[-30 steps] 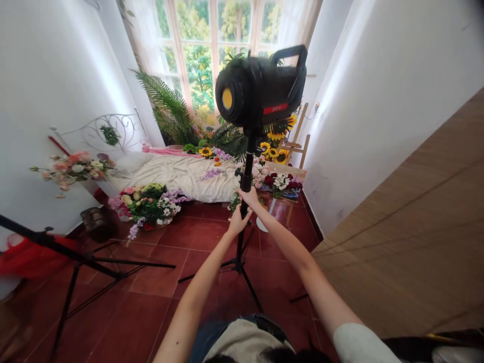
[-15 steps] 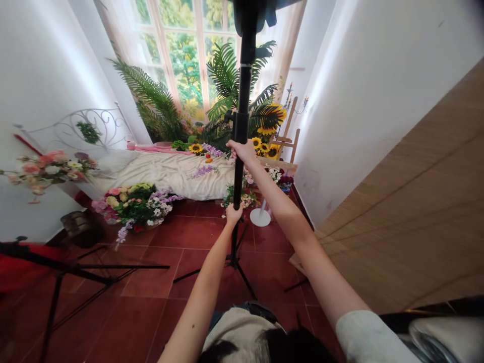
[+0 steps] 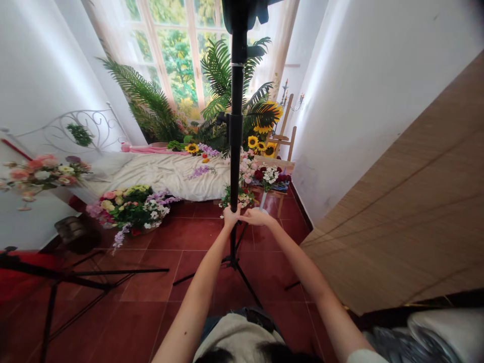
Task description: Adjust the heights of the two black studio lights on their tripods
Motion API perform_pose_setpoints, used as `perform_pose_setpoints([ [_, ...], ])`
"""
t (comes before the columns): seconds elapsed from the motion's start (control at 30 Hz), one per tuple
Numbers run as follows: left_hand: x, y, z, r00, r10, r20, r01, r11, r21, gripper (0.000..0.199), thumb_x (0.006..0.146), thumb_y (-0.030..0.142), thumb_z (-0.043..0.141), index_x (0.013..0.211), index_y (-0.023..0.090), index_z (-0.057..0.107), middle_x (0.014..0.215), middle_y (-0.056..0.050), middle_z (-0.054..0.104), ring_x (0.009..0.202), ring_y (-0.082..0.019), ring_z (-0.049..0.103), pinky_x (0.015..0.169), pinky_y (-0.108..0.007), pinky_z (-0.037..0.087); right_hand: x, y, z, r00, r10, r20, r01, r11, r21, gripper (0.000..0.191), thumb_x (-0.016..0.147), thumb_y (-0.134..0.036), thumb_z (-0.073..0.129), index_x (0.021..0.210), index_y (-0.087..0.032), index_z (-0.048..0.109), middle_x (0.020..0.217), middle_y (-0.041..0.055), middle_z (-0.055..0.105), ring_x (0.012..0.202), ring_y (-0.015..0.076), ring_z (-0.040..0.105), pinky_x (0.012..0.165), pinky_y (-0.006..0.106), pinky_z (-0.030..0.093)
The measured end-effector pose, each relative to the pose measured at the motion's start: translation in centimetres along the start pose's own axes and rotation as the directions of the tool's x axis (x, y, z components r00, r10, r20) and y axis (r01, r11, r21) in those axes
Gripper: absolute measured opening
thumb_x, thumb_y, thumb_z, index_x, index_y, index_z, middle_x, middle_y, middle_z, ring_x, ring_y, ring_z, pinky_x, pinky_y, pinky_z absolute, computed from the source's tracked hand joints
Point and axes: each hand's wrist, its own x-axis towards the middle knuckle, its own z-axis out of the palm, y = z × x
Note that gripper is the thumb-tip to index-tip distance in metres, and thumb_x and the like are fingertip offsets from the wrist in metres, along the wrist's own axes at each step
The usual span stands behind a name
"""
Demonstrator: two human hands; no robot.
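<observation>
A black light stand (image 3: 235,166) rises upright in front of me, its spread legs on the floor and a dark fixture at its top, cut off by the upper edge. Around the lower end of its thicker tube my left hand (image 3: 231,217) is closed. Close beside it, on the right of the pole, my right hand (image 3: 256,217) is closed with its fingertips at the lower joint. They seem to pinch a small knob there, mostly hidden by the fingers. Higher up, another clamp knob (image 3: 221,118) sticks out to the left of the pole.
A bed (image 3: 162,174) with flower bunches (image 3: 132,206) before it stands ahead, below a window. Palm leaves and sunflowers (image 3: 253,141) are behind the stand. Another black stand's legs (image 3: 124,272) spread at left. A wooden easel (image 3: 289,126) and a wood-grain panel (image 3: 408,201) are at right.
My right hand has left the upper part of the pole and come down beside my left hand at the lower joint. My left hand keeps its grip. The view has shifted slightly.
</observation>
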Motion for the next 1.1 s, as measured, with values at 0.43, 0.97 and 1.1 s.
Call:
perform_pose_setpoints([
  [0.43, 0.2, 0.6, -0.2, 0.997, -0.05, 0.052, 0.051, 0.998, -0.023, 0.042, 0.074, 0.054, 0.061, 0.054, 0.018, 0.054, 0.049, 0.0, 0.052, 0.048, -0.011, 0.05, 0.05, -0.021, 0.037, 0.0, 1.8, 9.2, 0.965, 0.137, 0.225, -0.23, 0.018, 0.973, 0.033, 0.098, -0.03, 0.036, 0.072, -0.017, 0.05, 0.056, -0.0035, 0.049, 0.041, 0.0062, 0.037, 0.043, 0.016, 0.031],
  [0.97, 0.5, 1.1, -0.5, 0.987, -0.142, 0.078, 0.143, 0.99, -0.013, 0.036, 0.069, 0.048, 0.069, 0.056, 0.016, 0.061, 0.049, -0.003, 0.058, 0.059, -0.017, 0.062, 0.055, -0.023, 0.045, -1.9, 1.7, 9.9, 0.86, 0.059, -0.506, -0.041, 0.998, 0.047, 0.034, 0.1, -0.043, 0.033, 0.09, -0.02, 0.057, 0.092, 0.0085, 0.066, 0.082, 0.0188, 0.062, 0.068, 0.024, 0.04],
  [1.1, 0.7, 0.6, -0.3, 0.989, -0.129, 0.073, 0.128, 0.992, 0.015, 0.036, 0.071, 0.048, 0.066, 0.054, 0.017, 0.059, 0.051, -0.002, 0.057, 0.056, -0.015, 0.059, 0.056, -0.023, 0.043, -0.6, 1.5, 11.1, 0.857, 0.156, -0.491, -0.01, 0.957, 0.288, 0.042, 0.1, -0.043, 0.026, 0.077, -0.021, 0.054, 0.075, 0.0066, 0.063, 0.069, 0.0168, 0.059, 0.061, 0.024, 0.04],
])
